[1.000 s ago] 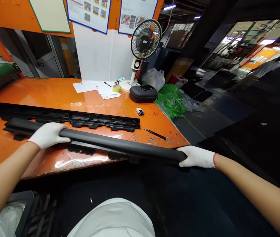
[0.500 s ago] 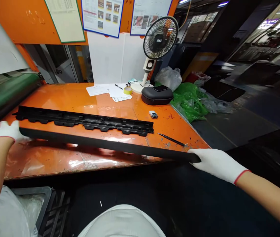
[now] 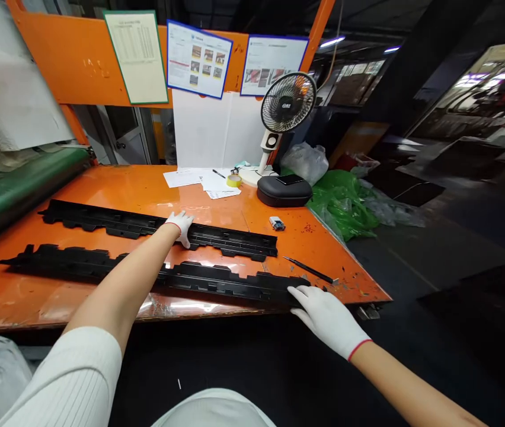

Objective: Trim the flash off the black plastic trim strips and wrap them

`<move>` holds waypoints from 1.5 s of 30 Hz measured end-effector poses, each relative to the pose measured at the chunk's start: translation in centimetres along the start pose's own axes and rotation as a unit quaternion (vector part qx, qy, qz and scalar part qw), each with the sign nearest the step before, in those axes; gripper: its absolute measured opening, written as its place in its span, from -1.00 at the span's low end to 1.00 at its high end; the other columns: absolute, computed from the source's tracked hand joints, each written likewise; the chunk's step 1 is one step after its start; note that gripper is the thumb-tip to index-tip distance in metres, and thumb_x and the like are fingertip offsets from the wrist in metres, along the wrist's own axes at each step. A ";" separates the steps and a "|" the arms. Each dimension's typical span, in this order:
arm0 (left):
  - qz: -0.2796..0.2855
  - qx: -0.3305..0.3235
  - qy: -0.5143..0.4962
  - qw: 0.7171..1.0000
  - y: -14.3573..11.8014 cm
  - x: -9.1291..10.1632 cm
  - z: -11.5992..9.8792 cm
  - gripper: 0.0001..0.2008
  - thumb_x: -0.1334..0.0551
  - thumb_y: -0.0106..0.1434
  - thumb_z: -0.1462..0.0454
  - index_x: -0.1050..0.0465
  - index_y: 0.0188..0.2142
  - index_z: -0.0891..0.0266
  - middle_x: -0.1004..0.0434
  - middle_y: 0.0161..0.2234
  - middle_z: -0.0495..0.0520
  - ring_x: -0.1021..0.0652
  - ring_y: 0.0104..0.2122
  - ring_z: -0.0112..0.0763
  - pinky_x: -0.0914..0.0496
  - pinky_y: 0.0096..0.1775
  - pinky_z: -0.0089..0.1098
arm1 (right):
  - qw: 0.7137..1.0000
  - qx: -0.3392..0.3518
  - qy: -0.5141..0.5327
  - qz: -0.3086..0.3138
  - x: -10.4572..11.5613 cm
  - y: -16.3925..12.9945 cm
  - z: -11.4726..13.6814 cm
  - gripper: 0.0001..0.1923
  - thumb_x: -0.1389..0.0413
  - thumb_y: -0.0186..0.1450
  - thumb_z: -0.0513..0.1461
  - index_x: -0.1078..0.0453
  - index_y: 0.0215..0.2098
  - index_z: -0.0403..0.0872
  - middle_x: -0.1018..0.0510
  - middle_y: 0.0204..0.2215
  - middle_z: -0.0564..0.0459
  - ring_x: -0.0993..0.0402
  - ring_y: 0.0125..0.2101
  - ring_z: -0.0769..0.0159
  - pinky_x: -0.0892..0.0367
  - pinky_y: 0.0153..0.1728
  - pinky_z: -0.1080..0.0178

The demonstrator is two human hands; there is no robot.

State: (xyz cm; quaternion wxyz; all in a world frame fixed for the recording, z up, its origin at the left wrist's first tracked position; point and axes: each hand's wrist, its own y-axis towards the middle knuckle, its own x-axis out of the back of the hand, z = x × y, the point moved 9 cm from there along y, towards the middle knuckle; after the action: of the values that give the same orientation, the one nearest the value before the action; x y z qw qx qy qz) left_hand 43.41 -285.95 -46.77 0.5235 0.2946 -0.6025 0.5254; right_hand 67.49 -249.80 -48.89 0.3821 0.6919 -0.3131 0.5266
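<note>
Two long black plastic trim strips lie side by side on the orange table (image 3: pixel 114 187). The near strip (image 3: pixel 217 283) rests ribbed side up along the front edge. My right hand (image 3: pixel 326 317), in a white glove, lies flat with its fingertips touching that strip's right end. My left hand (image 3: pixel 181 226), also gloved, reaches across the near strip and rests on the middle of the far strip (image 3: pixel 230 240). Neither hand is closed around anything.
A thin black tool (image 3: pixel 310 270) and a small lighter-like item (image 3: pixel 276 223) lie near the table's right corner. Further back stand a black case (image 3: pixel 284 191), a tape roll (image 3: pixel 233 180), papers (image 3: pixel 194 177) and a desk fan (image 3: pixel 286 107). A green roller (image 3: pixel 16 187) runs along the left.
The near strip, held lifted at both ends before, now lies flipped ribbed side up on the table. My left hand left its end and reached to the far strip.
</note>
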 end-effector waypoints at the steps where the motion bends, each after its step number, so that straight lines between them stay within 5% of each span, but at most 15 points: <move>1: 0.019 0.008 -0.009 1.000 0.5 -0.2 0.3 0.26 -0.66 -0.04 0.04 -0.16 0.57 0.20 -0.20 0.53 0.47 -0.22 0.53 0.28 -0.03 0.50 0.20 | 1.000 -0.003 0.015 -0.009 0.3 -0.4 -0.1 -0.65 -0.23 0.45 -0.22 -0.56 0.18 -0.13 -0.72 0.00 -0.23 -0.71 -0.06 -0.08 -0.67 -0.07 -0.09; 5: -0.032 -0.026 0.042 0.998 -0.6 2.0 -0.1 -0.03 -0.68 -0.09 0.02 -0.54 0.30 0.25 -0.59 0.25 0.40 -0.56 0.25 0.25 -0.27 0.39 0.04 | 0.996 -0.017 0.044 -0.077 2.4 -1.4 -0.6 -0.62 -0.20 0.49 -0.16 -0.51 0.22 -0.10 -0.67 0.08 -0.25 -0.64 0.08 -0.14 -0.62 0.10 -0.17; 8: -0.136 -0.070 0.099 0.983 -4.2 3.1 -2.9 -0.59 -0.51 0.23 0.10 -0.68 -0.01 0.27 -0.69 0.02 0.28 -0.65 0.05 0.10 -0.46 0.12 -0.12 | 0.987 -0.023 0.053 -0.149 4.5 -0.9 -0.1 -0.60 -0.16 0.51 -0.21 -0.47 0.30 -0.05 -0.67 0.08 -0.20 -0.61 0.13 -0.16 -0.58 0.18 -0.20; 10: -0.170 -0.067 0.099 0.978 -6.8 2.2 -5.0 -0.78 -0.36 0.38 0.21 -0.67 -0.05 0.25 -0.67 -0.03 0.25 -0.68 -0.09 0.00 -0.49 -0.11 -0.18 | 0.978 -0.008 0.077 -0.191 5.8 0.2 1.5 -0.54 -0.13 0.53 -0.25 -0.40 0.38 0.03 -0.67 0.11 -0.13 -0.59 0.16 -0.14 -0.54 0.23 -0.22; 14: -0.244 -0.051 0.065 0.966 -10.3 -0.8 -9.0 -0.69 -0.15 0.42 0.42 -0.62 0.01 0.24 -0.65 -0.11 0.24 -0.66 -0.18 -0.03 -0.46 -0.23 -0.16 | 0.963 0.065 0.120 -0.232 7.5 5.1 7.4 -0.42 -0.18 0.47 -0.33 -0.31 0.43 -0.11 -0.61 0.21 -0.22 -0.48 0.28 -0.14 -0.42 0.36 -0.19; 17: -0.328 -0.067 0.029 0.942 -11.9 -1.7 -11.3 -0.65 -0.17 0.31 0.50 -0.63 -0.03 0.25 -0.66 -0.17 0.24 -0.63 -0.14 0.02 -0.45 -0.15 -0.12 | 0.978 0.039 0.136 -0.155 6.3 10.7 11.0 -0.43 -0.30 0.42 -0.26 -0.36 0.35 -0.24 -0.57 0.21 -0.31 -0.46 0.24 -0.15 -0.38 0.34 -0.16; 20: -0.426 -0.082 0.006 0.901 -13.5 -1.5 -11.9 -0.70 -0.23 0.23 0.51 -0.63 -0.12 0.26 -0.67 -0.19 0.24 -0.61 -0.19 0.00 -0.42 -0.16 -0.12 | 0.989 -0.011 0.113 -0.096 5.1 14.4 12.9 -0.61 -0.20 0.51 -0.24 -0.40 0.25 -0.23 -0.62 -0.01 -0.20 -0.53 -0.04 -0.02 -0.47 0.14 -0.07; 23: -0.503 -0.086 -0.003 0.860 -15.2 -1.2 -11.0 -0.67 -0.24 0.18 0.52 -0.63 -0.12 0.24 -0.69 -0.18 0.22 -0.60 -0.21 -0.03 -0.41 -0.16 -0.12 | 0.991 0.025 0.063 -0.113 5.2 14.1 13.4 -0.60 -0.04 0.58 -0.30 -0.35 0.33 -0.23 -0.61 0.01 -0.17 -0.52 -0.03 0.00 -0.44 0.16 -0.07; 27: -0.534 -0.082 -0.022 0.841 -16.0 -1.5 -9.1 -0.62 -0.25 0.12 0.54 -0.63 -0.13 0.19 -0.70 -0.18 0.18 -0.60 -0.20 -0.05 -0.39 -0.17 -0.14 | 0.988 0.061 0.059 -0.127 5.1 8.9 8.1 -0.35 -0.25 0.46 -0.20 -0.26 0.46 -0.15 -0.54 0.29 -0.26 -0.44 0.26 -0.16 -0.29 0.37 -0.21; 29: -0.537 -0.082 -0.033 0.839 -16.0 -1.6 -8.4 -0.61 -0.24 0.11 0.56 -0.63 -0.14 0.19 -0.69 -0.20 0.16 -0.59 -0.22 -0.07 -0.38 -0.19 -0.15 | 0.993 -0.009 0.026 -0.115 4.9 5.8 2.3 -0.34 -0.25 0.45 -0.18 -0.28 0.48 -0.03 -0.53 0.32 -0.27 -0.43 0.31 -0.14 -0.22 0.43 -0.15; 31: -0.530 -0.086 -0.037 0.843 -15.6 -1.8 -8.0 -0.61 -0.23 0.13 0.57 -0.63 -0.14 0.20 -0.68 -0.23 0.14 -0.59 -0.23 -0.09 -0.36 -0.20 -0.16 | 0.990 -0.071 -0.045 -0.110 5.5 2.6 -3.1 -0.27 -0.24 0.46 -0.02 -0.28 0.45 -0.21 -0.55 0.26 -0.42 -0.46 0.26 -0.31 -0.24 0.37 -0.31; 34: -0.511 -0.082 -0.040 0.855 -15.1 -2.0 -8.1 -0.62 -0.23 0.16 0.56 -0.65 -0.14 0.20 -0.67 -0.25 0.14 -0.58 -0.23 -0.06 -0.35 -0.20 -0.13 | 0.982 -0.129 -0.094 -0.102 6.9 -0.8 -7.8 -0.15 -0.18 0.45 0.13 -0.26 0.45 -0.31 -0.55 0.20 -0.51 -0.42 0.25 -0.46 -0.29 0.27 -0.40; 38: -0.451 -0.063 -0.065 0.888 -14.5 -2.0 -9.1 -0.59 -0.21 0.16 0.55 -0.66 -0.11 0.17 -0.70 -0.19 0.17 -0.59 -0.20 -0.03 -0.35 -0.19 -0.11 | 0.986 -0.085 -0.048 -0.132 7.7 -1.3 -5.9 -0.20 -0.19 0.46 0.10 -0.24 0.50 -0.13 -0.56 0.25 -0.36 -0.42 0.28 -0.38 -0.30 0.33 -0.34; 42: -0.366 -0.057 -0.083 0.925 -13.8 -2.4 -10.4 -0.56 -0.18 0.21 0.54 -0.66 -0.07 0.13 -0.71 -0.14 0.18 -0.62 -0.15 -0.03 -0.40 -0.13 -0.08 | 0.993 -0.068 -0.041 -0.090 5.5 0.9 -3.3 -0.50 -0.11 0.40 -0.30 -0.51 0.28 -0.09 -0.69 -0.01 -0.24 -0.61 -0.06 -0.15 -0.52 -0.01 -0.10; 45: -0.349 -0.064 -0.083 0.931 -14.1 -2.4 -9.8 -0.54 -0.16 0.25 0.53 -0.65 -0.02 0.11 -0.71 -0.07 0.19 -0.63 -0.09 -0.02 -0.44 -0.05 -0.06 | 0.987 -0.089 -0.081 -0.103 5.5 1.5 -3.7 -0.57 -0.07 0.30 -0.41 -0.64 0.03 -0.07 -0.71 -0.18 -0.16 -0.58 -0.23 -0.03 -0.47 -0.20 0.03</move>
State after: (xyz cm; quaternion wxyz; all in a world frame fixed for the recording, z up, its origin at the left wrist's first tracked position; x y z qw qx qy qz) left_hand 59.97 -281.09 -45.45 0.6401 0.4943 -0.5355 0.2434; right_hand 65.75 -247.54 -42.70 0.4677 0.7239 -0.3154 0.3971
